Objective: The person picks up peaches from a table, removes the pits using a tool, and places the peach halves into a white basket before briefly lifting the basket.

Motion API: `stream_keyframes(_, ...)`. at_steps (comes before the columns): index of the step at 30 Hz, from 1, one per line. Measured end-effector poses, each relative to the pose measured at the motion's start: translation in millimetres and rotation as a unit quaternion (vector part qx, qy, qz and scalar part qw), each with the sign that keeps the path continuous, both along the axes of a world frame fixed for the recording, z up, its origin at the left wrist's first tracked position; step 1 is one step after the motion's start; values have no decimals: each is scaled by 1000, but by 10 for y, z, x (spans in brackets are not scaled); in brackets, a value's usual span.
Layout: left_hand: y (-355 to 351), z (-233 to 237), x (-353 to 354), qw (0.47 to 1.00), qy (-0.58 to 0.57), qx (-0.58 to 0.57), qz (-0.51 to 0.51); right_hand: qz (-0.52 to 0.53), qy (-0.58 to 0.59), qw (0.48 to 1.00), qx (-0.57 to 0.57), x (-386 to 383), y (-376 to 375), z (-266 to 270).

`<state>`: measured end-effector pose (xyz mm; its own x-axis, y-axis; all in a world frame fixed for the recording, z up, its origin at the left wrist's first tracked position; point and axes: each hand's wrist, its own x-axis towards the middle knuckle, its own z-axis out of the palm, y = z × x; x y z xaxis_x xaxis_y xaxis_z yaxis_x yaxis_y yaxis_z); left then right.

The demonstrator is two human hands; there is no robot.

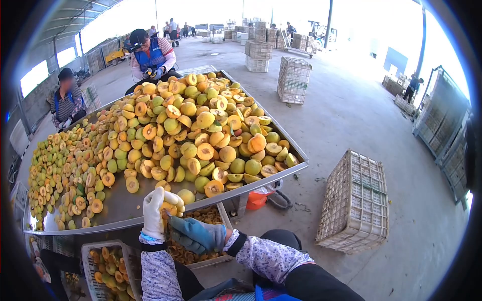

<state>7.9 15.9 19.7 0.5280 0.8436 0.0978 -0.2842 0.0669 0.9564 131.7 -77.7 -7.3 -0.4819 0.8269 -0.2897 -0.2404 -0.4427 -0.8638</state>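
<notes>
My left hand [158,210], in a white glove, holds a yellow-orange fruit half [173,204] at the near edge of the metal table [125,200]. Beside it on the right, my right hand [198,235], in a blue-grey glove, has its fingers closed close to that fruit. Whatever the right fingers grip is too small to make out. Behind both hands lies a large heap of halved yellow and green fruit [201,130]. Below them sits a crate [224,216] with orange fruit pieces in it.
Another crate of fruit [88,271] stands at lower left. A tall white crate [351,200] is on the floor at right, with stacked crates [294,80] farther back. Two people [150,57] [68,100] sit across the table. A red bag [257,199] hangs under its edge.
</notes>
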Motion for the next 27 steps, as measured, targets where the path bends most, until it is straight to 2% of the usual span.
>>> stream_keyframes(2, 106, -7, -78, 990, 93, 87, -55, -62, -123, 989, 51, -74, 14, -93)
stream_keyframes(3, 98, -26, -65, 987, 124, 84, -51, -92, -184, 976, 76, -97, 8, -96)
stream_keyframes(6, 165, -106, -130, 989, -17, 33, -140, -18, -75, 997, -13, -42, -27, -10)
stream_keyframes(9, 98, -197, -87, 976, -191, -65, -76, 29, -11, 1000, -3, -35, 60, -83)
stream_keyframes(10, 134, -214, -144, 971, -218, -97, -22, -2, -96, 990, 102, -69, 85, -222)
stream_keyframes(12, 322, -249, -366, 946, -269, -162, 82, -67, -261, 915, 301, -185, 103, -543)
stream_keyframes(13, 347, -185, -530, 943, -259, -156, 141, -31, -429, 863, 265, -104, -48, -209)
stream_keyframes(14, 341, -90, -761, 936, -248, -151, 201, -1, -492, 829, 265, -14, -86, -228)
stream_keyframes(16, 344, -96, -1359, 958, -84, -88, 258, 66, -599, 753, 264, 71, -121, -352)
stream_keyframes(17, 245, -31, -1593, 950, 53, -60, 302, 29, -608, 748, 266, 80, -128, -349)
stream_keyframes(18, 290, -107, -1896, 919, 218, -47, 324, 0, -608, 746, 272, 50, -94, -333)
stream_keyframes(19, 306, -247, -2130, 835, 409, 80, 360, -26, -594, 756, 275, 22, -60, -300)
stream_keyframes(20, 325, -375, -2347, 703, 581, 194, 362, -50, -580, 764, 278, 18, -27, -270)
stream_keyframes(23, 418, -275, -2166, 743, 461, 259, 411, -83, -546, 786, 276, -58, 67, -304)
stream_keyframes(24, 469, -124, -1916, 750, 454, 251, 411, -89, -544, 786, 280, -63, 77, -331)
stream_keyframes(25, 804, -125, -1625, 735, 467, 292, 395, -97, -516, 798, 295, -78, 87, -415)
stream_keyframes(27, 1101, -5, -1228, 758, 512, 179, 362, -69, -529, 802, 269, -85, 77, -341)
